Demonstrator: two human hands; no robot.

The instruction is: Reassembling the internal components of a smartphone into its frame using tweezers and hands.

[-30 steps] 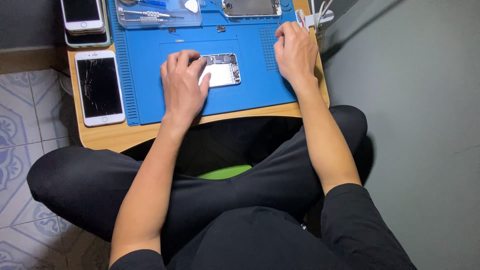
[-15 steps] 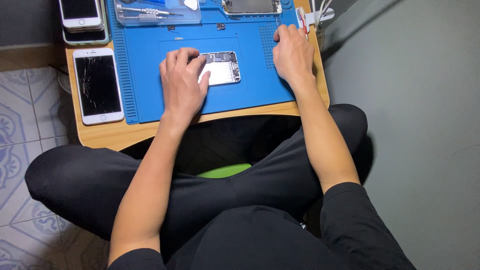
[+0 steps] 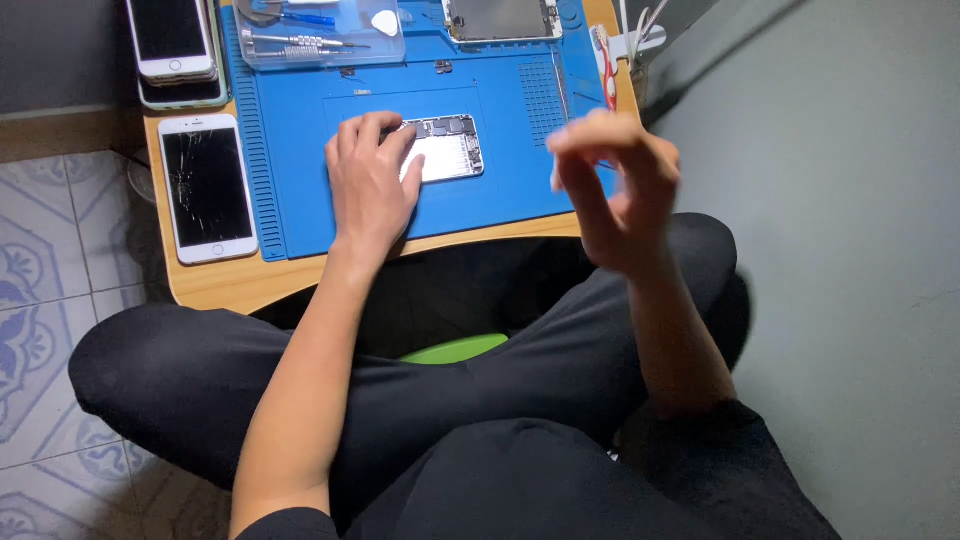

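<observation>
Blue mat [image 3: 300, 150]: opened phone [image 3: 450, 150] under left hand [image 3: 370, 190]; right hand [image 3: 615, 190] lifted clear.

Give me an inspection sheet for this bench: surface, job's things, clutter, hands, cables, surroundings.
Surface: blue rubber work mat on a low wooden table.
Job's things: opened silver phone body, insides showing, lying on the mat.
Clutter: white phone with cracked screen; stack of phones; clear plastic tray of tools; detached screen panel.
Hands: left hand rests on the phone body; right hand raised, blurred, fingers curled.
Cables: white cable ends at the far edge.
Surroundings: patterned floor tiles, grey wall.
</observation>
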